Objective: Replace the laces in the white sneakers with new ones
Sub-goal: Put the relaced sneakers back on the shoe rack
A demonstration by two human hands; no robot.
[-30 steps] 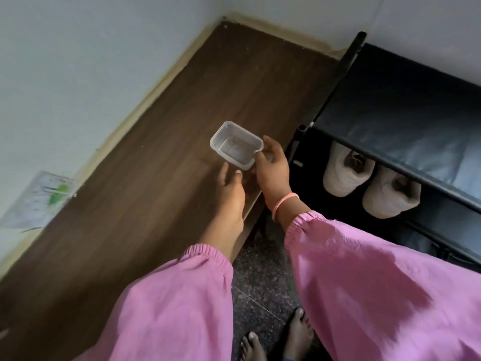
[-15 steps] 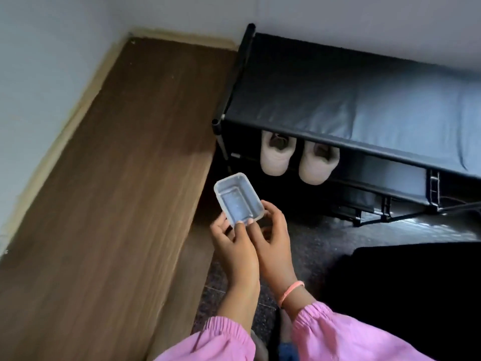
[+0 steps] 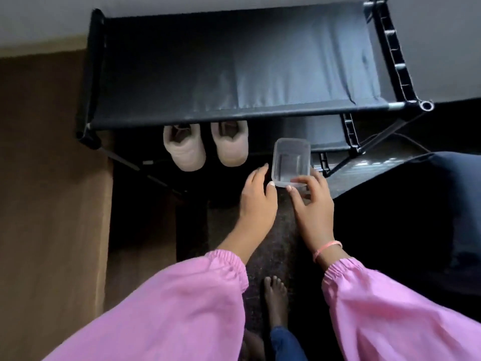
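Two white sneakers (image 3: pixel 184 148) (image 3: pixel 230 144) stand side by side, heels toward me, on the lower shelf of a black shoe rack (image 3: pixel 234 66). In front of the rack I hold a small clear plastic container (image 3: pixel 291 162) that looks empty. My right hand (image 3: pixel 311 201) pinches its near edge between thumb and fingers. My left hand (image 3: pixel 256 196) is at its left side, thumb tip touching the near corner, fingers loosely extended. No laces show on the sneakers from this angle.
A brown wooden table (image 3: pixel 52 204) runs along the left. A dark cushioned seat (image 3: pixel 416 204) lies at right. My bare foot (image 3: pixel 276 298) stands on the dark speckled floor (image 3: pixel 276 243) between them. The rack's top fabric shelf overhangs the sneakers.
I have turned from the table toward the shoe rack. The container has travelled right with my hands and now hovers just right of the sneakers. My left hand has loosened its hold.
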